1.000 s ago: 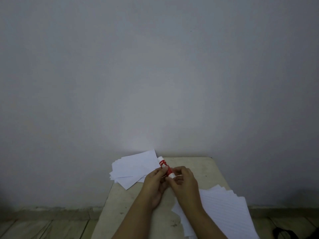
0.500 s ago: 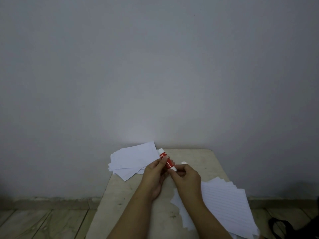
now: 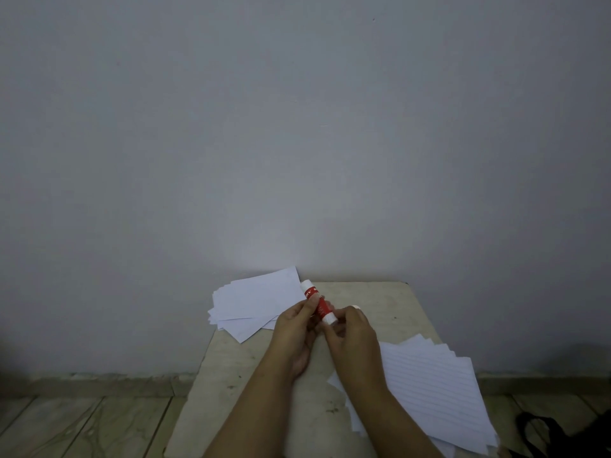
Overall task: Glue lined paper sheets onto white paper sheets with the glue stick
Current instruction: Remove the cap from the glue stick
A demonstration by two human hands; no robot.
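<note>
Glue stick in both hands, no sheet glued yet.
Lined sheets (image 3: 429, 388) lie beside the right hand (image 3: 352, 338); left hand (image 3: 294, 328) grips the glue stick (image 3: 318, 303), right pinches its near end; white sheets (image 3: 254, 300) wait beyond on the counter (image 3: 390, 302), all pairing apparently left.

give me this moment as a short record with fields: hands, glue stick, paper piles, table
left hand: left hand grips the red body of the glue stick
right hand: right hand pinches the stick's white near end; a small white piece shows at its fingertips, perhaps the cap
glue stick: tilted, above the table, far end white
white paper sheets: white paper sheets fanned at the far left corner, overhanging the edge
lined paper sheets: lined paper sheets fanned on the right
table: table pale, against the wall
</note>
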